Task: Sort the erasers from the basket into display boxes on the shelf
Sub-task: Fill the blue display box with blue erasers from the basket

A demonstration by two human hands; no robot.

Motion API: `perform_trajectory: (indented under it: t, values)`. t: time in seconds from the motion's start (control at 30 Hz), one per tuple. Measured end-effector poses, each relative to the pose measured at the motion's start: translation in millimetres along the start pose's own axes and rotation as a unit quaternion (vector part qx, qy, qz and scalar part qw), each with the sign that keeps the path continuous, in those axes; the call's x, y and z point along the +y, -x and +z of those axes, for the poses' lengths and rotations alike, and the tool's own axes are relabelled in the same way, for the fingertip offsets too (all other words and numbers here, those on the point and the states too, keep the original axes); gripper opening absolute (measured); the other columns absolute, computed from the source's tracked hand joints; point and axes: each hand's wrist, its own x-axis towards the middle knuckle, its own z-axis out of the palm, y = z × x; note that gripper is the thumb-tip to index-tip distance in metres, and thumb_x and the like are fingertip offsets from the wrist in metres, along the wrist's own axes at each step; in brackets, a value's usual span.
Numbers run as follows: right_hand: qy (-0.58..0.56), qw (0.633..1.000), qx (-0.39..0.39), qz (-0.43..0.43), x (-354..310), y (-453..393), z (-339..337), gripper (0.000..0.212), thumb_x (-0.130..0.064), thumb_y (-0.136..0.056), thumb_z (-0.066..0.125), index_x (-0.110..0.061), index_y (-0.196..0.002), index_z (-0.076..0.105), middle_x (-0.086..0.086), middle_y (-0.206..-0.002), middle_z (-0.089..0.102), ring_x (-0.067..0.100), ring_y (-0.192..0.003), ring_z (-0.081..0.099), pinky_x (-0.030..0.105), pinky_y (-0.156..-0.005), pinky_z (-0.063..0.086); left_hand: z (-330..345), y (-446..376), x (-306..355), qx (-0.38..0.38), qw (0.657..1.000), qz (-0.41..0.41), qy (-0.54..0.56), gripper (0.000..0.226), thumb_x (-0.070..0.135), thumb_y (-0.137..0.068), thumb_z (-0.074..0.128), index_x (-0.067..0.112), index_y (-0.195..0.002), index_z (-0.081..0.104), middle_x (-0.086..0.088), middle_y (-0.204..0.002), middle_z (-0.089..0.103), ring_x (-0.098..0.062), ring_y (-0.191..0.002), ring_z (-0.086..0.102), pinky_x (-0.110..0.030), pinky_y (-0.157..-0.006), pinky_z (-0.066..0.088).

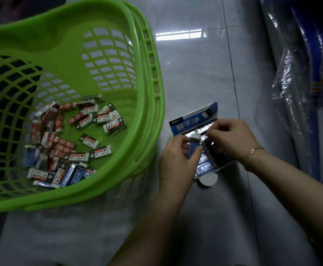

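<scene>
Blue eraser (193,148) pinched upright in left hand (176,160) over the display box (193,120); right hand (231,139) fingers curled, contents unclear.

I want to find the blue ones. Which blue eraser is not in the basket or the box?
The blue eraser pinched in the left hand, held over the blue box. The other loose blue ones lie in the green basket.

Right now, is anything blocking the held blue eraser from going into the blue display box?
Partly: the right hand is over the blue display box, fingers where the blue eraser in the left hand is heading.
</scene>
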Motion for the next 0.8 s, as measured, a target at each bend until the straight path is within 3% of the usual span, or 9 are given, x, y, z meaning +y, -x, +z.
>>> perform_trajectory:
  t: [0.07,0.17,0.23,0.33,0.4,0.5,0.57,0.63,0.8]
  values:
    - [-0.145,0.978,-0.114,0.093,-5,6,-6,0.013,0.001,-0.082,0.054,-0.004,-0.078,0.065,0.021,-0.076,0.064,0.027,-0.069,0.060,0.030,-0.060,0.053,1,1,6,0.002,0.992,-0.096,0.086,0.031,0.033,-0.077,0.075,0.027,-0.101,0.056,0.008,-0.068,0.055,-0.006,-0.061,0.055,-0.034,-0.063,0.053]
    - [-0.207,0.939,-0.244,0.129,-5,12,-12,0.029,0.012,-0.079,0.053,-0.007,-0.096,0.066,0.018,-0.083,0.068,0.031,-0.080,0.068,0.039,-0.074,0.057,3,0,14,0.008,0.956,-0.200,0.212,0.028,0.031,-0.078,0.075,0.022,-0.096,0.056,-0.007,-0.069,0.064,-0.020,-0.062,0.065,-0.039,-0.061,0.056]
    - [-0.234,0.932,-0.243,0.133,-3,11,-14,0.036,0.017,-0.078,0.054,-0.007,-0.104,0.065,0.018,-0.089,0.068,0.030,-0.082,0.070,0.032,-0.066,0.058,3,-2,20,0.011,0.926,-0.249,0.284,0.026,0.026,-0.082,0.073,0.013,-0.093,0.054,-0.013,-0.073,0.069,-0.016,-0.057,0.067,-0.026,-0.047,0.050]
    - [-0.198,0.958,-0.152,0.139,2,6,-12,0.032,0.017,-0.078,0.058,-0.007,-0.097,0.063,0.021,-0.095,0.067,0.029,-0.076,0.069,0.028,-0.061,0.058,0,-3,20,0.008,0.895,-0.276,0.352,0.013,0.010,-0.089,0.063,0.007,-0.086,0.051,-0.011,-0.069,0.068,-0.011,-0.048,0.065,-0.015,-0.041,0.042]
    - [-0.116,0.982,-0.098,0.116,5,2,-8,0.024,0.013,-0.078,0.062,-0.008,-0.090,0.064,0.017,-0.089,0.066,0.024,-0.071,0.065,0.029,-0.064,0.056,-2,0,12,0.005,0.928,-0.252,0.276,0.011,0.012,-0.089,0.062,0.010,-0.084,0.053,-0.006,-0.069,0.064,-0.010,-0.051,0.062,-0.021,-0.051,0.047]
    - [0.023,0.994,-0.089,0.060,7,-2,5,0.023,0.003,-0.080,0.064,-0.020,-0.083,0.066,0.002,-0.078,0.064,0.018,-0.071,0.061,0.020,-0.061,0.051,-4,8,-1,-0.005,0.983,-0.175,0.054,0.018,0.027,-0.088,0.062,0.017,-0.092,0.048,0.003,-0.073,0.060,-0.014,-0.066,0.059,-0.032,-0.063,0.047]
    - [0.133,0.990,-0.053,0.004,7,-3,16,0.023,-0.004,-0.081,0.063,-0.026,-0.086,0.064,-0.003,-0.076,0.060,0.013,-0.073,0.057,0.014,-0.057,0.040,-3,11,-3,-0.031,0.985,-0.170,0.013,0.026,0.034,-0.091,0.059,0.018,-0.103,0.041,-0.005,-0.089,0.065,-0.024,-0.084,0.062,-0.033,-0.066,0.045]
    - [0.154,0.988,0.006,-0.027,6,-3,24,0.016,-0.007,-0.080,0.063,-0.022,-0.086,0.060,-0.002,-0.079,0.060,0.016,-0.075,0.057,0.018,-0.058,0.038,1,12,-4,-0.047,0.983,-0.177,0.001,0.030,0.038,-0.093,0.054,0.020,-0.112,0.040,-0.010,-0.104,0.066,-0.027,-0.094,0.062,-0.029,-0.066,0.040]
    - [0.186,0.977,0.062,-0.087,11,1,32,0.012,-0.018,-0.081,0.064,-0.018,-0.078,0.053,0.004,-0.082,0.064,0.024,-0.078,0.060,0.034,-0.070,0.051,4,3,-6,-0.064,0.985,-0.144,-0.071,0.038,0.040,-0.092,0.054,0.018,-0.120,0.041,-0.012,-0.111,0.066,-0.033,-0.099,0.062,-0.037,-0.075,0.047]
